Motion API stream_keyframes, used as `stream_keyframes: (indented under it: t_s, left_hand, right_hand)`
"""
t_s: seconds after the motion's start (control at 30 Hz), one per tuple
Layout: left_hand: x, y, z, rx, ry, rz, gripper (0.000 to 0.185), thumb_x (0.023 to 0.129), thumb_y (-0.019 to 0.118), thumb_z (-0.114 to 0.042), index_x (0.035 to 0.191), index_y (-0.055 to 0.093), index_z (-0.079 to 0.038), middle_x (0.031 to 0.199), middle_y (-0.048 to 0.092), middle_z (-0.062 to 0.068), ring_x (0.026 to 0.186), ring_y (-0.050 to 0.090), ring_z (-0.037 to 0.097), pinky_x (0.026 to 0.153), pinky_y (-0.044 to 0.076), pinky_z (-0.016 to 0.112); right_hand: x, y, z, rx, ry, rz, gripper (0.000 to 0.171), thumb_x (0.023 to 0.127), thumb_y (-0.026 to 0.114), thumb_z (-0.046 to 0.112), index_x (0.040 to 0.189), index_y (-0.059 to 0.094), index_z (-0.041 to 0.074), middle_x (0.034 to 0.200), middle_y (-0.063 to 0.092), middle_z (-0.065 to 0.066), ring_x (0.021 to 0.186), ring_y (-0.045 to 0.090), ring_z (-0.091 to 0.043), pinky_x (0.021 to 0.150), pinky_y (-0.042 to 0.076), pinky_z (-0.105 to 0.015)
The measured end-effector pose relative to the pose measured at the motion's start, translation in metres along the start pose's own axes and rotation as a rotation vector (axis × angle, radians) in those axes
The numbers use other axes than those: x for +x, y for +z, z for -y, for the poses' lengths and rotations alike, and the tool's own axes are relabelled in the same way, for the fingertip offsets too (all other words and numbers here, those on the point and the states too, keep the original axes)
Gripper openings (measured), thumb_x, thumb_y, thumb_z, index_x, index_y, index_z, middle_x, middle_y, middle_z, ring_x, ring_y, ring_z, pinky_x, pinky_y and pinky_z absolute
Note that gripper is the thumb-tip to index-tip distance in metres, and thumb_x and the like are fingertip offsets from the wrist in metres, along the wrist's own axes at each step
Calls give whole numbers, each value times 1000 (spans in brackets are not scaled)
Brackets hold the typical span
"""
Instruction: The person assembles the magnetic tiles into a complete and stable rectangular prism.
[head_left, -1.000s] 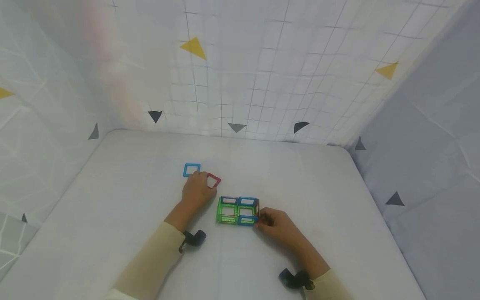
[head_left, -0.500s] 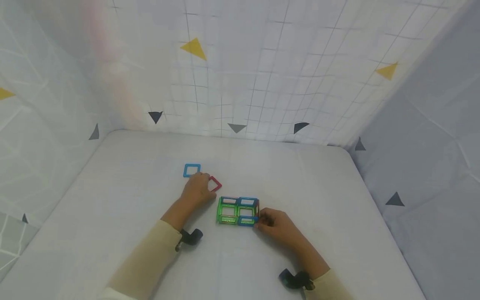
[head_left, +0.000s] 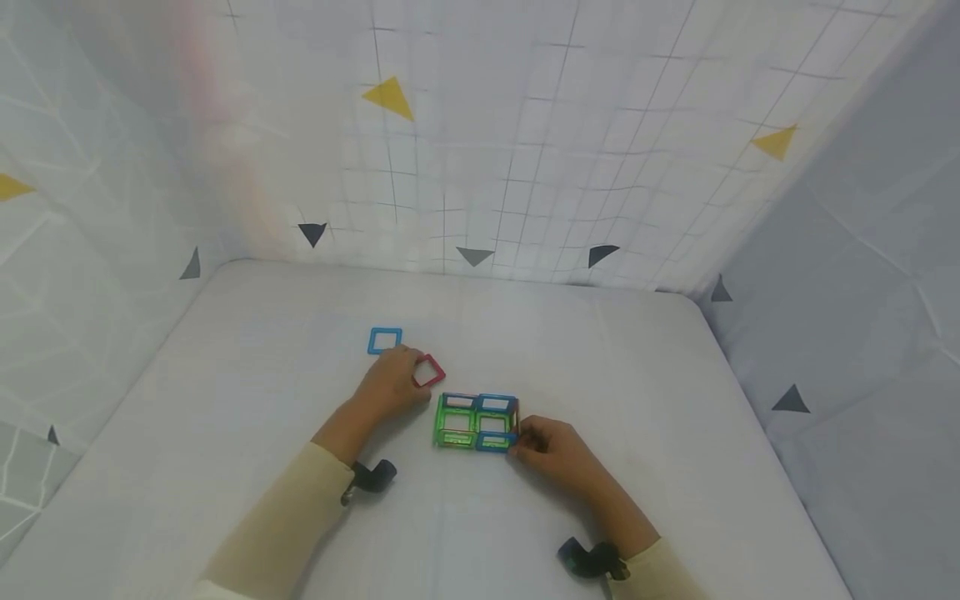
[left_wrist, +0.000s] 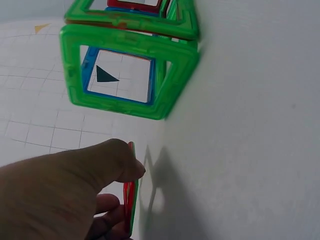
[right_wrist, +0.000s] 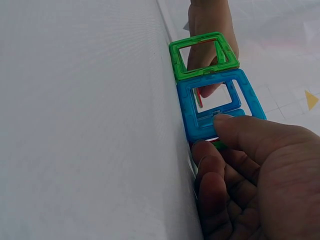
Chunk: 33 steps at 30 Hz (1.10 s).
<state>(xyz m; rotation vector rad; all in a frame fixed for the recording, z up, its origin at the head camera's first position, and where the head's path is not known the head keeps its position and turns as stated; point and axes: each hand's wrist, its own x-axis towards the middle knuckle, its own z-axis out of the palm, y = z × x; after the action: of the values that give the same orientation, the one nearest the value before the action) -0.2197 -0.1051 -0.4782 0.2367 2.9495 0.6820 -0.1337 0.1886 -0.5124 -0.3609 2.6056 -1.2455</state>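
Note:
A block of green and blue magnetic square frames (head_left: pixel 476 422) stands on the white table (head_left: pixel 637 392). My right hand (head_left: pixel 551 448) holds its right end, thumb on the blue frame (right_wrist: pixel 215 107) and fingers curled below. My left hand (head_left: pixel 390 382) pinches a red square frame (head_left: pixel 429 371) just left of the block and tilts it up off the table; the wrist view shows the red frame (left_wrist: pixel 130 197) on edge between thumb and fingers, below the green frame (left_wrist: pixel 125 75). A loose blue square frame (head_left: pixel 384 340) lies flat beyond the left hand.
Cloth walls with small triangles (head_left: pixel 388 96) close the table in at the back and both sides. The table's bare white surface spreads all round the pieces.
My left hand has drawn the red frame a little toward the block and tipped it up. The right hand and the block have stayed still.

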Motion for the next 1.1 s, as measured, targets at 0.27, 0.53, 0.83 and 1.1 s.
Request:
stream_keyframes:
  t_s: [0.27, 0.53, 0.83, 1.1]
  left_hand:
    - [-7, -11, -4, -14, 17, 23, 65, 77, 84, -27, 133, 57, -8, 128, 60, 9, 114, 55, 25, 97, 54, 43]
    - [-16, -18, -6, -12, 58, 20, 64, 76, 85, -28, 132, 60, -10, 125, 61, 6, 112, 56, 23, 92, 57, 41]
    - [-25, -28, -13, 8, 111, 15, 67, 74, 85, -30, 134, 60, -14, 129, 58, 4, 115, 55, 22, 88, 59, 41]
    - [-31, -32, -18, -6, 131, 13, 69, 72, 87, -28, 134, 60, -15, 132, 58, 4, 117, 55, 23, 85, 60, 42]
  right_hand:
    - [0, 0, 1, -3, 10, 0, 17, 89, 74, 22, 105, 69, 19, 85, 66, 8, 79, 60, -15, 68, 53, -28]
    - [0, -1, 2, -1, 10, 3, 16, 89, 74, 21, 104, 69, 19, 85, 66, 8, 79, 60, -15, 68, 53, -28]
    - [0, -1, 4, 0, 42, 1, 17, 89, 74, 20, 105, 69, 18, 85, 66, 7, 79, 60, -16, 69, 53, -28]
    - [0, -1, 5, 8, 38, 2, 17, 88, 74, 19, 104, 69, 18, 86, 66, 7, 80, 60, -16, 70, 53, -28]
